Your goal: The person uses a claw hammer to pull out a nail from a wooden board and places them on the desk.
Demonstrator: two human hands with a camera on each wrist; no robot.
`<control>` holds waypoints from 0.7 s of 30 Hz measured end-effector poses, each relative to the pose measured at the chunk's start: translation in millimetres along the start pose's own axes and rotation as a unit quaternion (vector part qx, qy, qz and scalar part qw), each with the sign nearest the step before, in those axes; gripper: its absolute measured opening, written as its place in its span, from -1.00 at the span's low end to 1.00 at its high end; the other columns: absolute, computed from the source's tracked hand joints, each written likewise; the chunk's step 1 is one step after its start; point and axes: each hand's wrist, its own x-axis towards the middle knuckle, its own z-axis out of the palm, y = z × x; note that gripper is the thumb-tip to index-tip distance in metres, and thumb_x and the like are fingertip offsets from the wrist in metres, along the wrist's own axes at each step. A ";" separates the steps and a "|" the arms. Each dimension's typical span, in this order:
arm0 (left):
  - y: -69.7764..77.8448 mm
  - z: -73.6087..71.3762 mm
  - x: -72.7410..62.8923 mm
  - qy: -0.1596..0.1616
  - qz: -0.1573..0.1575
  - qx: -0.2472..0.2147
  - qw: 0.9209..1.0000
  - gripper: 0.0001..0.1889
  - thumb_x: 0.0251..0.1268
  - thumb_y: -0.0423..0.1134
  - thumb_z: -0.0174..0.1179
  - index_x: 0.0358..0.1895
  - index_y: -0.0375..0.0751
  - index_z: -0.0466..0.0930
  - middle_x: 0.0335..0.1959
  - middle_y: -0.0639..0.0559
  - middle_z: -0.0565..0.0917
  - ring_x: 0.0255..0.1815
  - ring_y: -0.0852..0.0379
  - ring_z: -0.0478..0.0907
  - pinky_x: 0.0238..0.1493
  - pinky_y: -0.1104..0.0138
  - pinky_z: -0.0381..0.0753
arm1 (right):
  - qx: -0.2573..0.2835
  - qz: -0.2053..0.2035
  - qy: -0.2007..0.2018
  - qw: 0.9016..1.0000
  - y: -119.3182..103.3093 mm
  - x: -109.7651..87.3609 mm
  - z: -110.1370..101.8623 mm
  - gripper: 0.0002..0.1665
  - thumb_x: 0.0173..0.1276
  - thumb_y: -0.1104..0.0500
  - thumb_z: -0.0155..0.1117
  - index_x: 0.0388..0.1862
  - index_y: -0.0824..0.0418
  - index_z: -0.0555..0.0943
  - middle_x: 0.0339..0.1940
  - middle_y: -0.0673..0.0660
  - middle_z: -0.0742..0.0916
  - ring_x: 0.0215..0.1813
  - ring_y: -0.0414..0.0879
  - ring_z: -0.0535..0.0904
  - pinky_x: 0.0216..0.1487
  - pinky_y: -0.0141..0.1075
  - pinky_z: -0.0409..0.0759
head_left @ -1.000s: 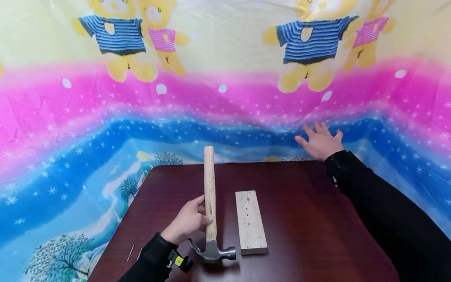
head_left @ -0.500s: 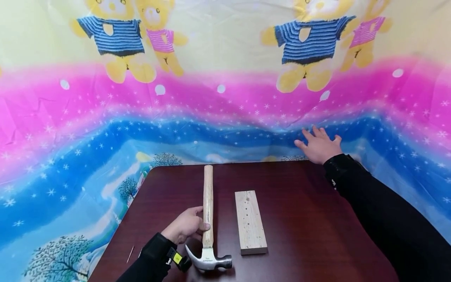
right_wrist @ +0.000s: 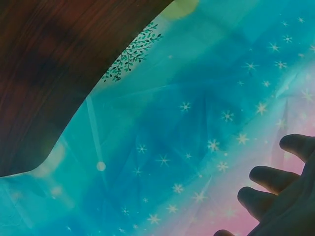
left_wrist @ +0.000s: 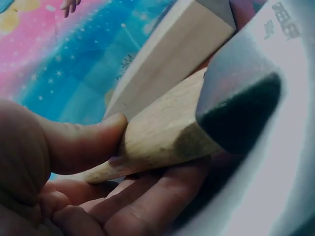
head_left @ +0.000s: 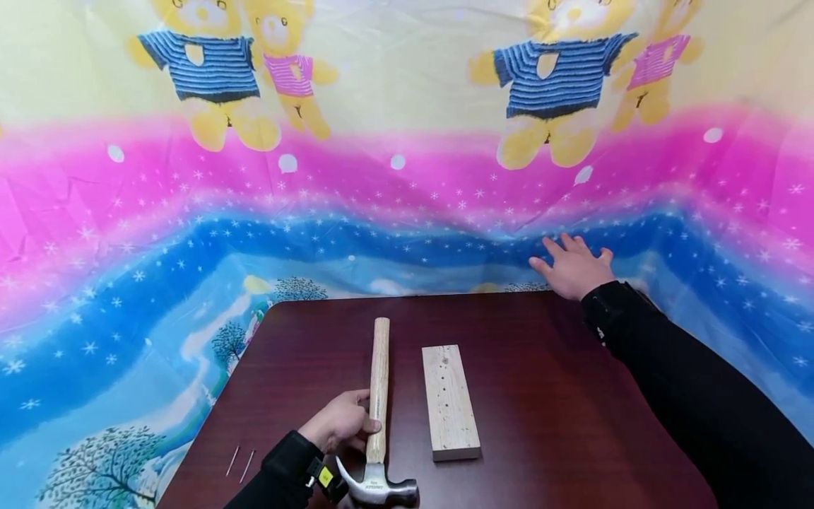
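My left hand (head_left: 343,422) grips the wooden handle of a claw hammer (head_left: 379,375) near its head, thumb on top and fingers curled beneath. The steel head points toward me in the head view, claw to the left and striking face to the right; in the left wrist view the hammer's head (left_wrist: 241,88) looms large and close. To the right of the hammer lies a pale wooden block (head_left: 450,403) with a row of small dark holes. My right hand (head_left: 579,268) is raised over the far right table corner, fingers spread, holding nothing.
Two thin nails (head_left: 246,466) lie on the dark red-brown table (head_left: 540,396) at the left, beside my left sleeve. A printed cloth (head_left: 407,191) with bears and snowflakes hangs behind the table and around its sides.
My left hand has brought the hammer down and toward me, its handle end dropping below the table's far edge. A second nail now shows beside my sleeve. The right hand stays nearly still.
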 end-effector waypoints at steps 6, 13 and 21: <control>-9.0 -0.9 2.0 0.002 -0.009 0.000 1.000 -0.33 0.08 -0.65 0.18 0.34 -0.58 0.24 -0.14 -0.24 0.62 -0.38 -0.13 0.69 -0.42 -0.02 0.71 | -0.001 0.000 -0.004 1.000 3.1 -1.6 1.6 0.08 0.42 -0.53 -0.35 0.65 0.15 -0.08 0.58 0.43 -0.03 0.54 0.41 -0.26 0.28 0.47 -0.46; 2.0 -0.6 -2.3 0.046 0.061 0.250 0.965 -0.83 -0.06 -0.50 0.42 -0.45 -0.43 0.57 -0.66 0.01 0.54 -0.63 0.13 0.56 -0.58 0.26 0.62 | 0.000 0.000 -0.001 1.000 2.6 -1.2 -1.8 0.07 0.43 -0.52 -0.32 0.65 0.14 -0.09 0.57 0.44 -0.03 0.54 0.42 -0.26 0.28 0.47 -0.46; 15.1 3.0 -5.1 0.087 0.088 0.399 0.909 -0.73 -0.19 -0.42 0.50 -0.78 -0.16 0.57 -0.84 0.18 0.50 -0.75 0.24 0.47 -0.62 0.40 0.45 | -0.006 0.000 -0.007 1.000 1.7 -2.9 5.7 0.11 0.39 -0.56 -0.38 0.64 0.15 -0.05 0.58 0.43 -0.01 0.55 0.41 -0.24 0.29 0.47 -0.42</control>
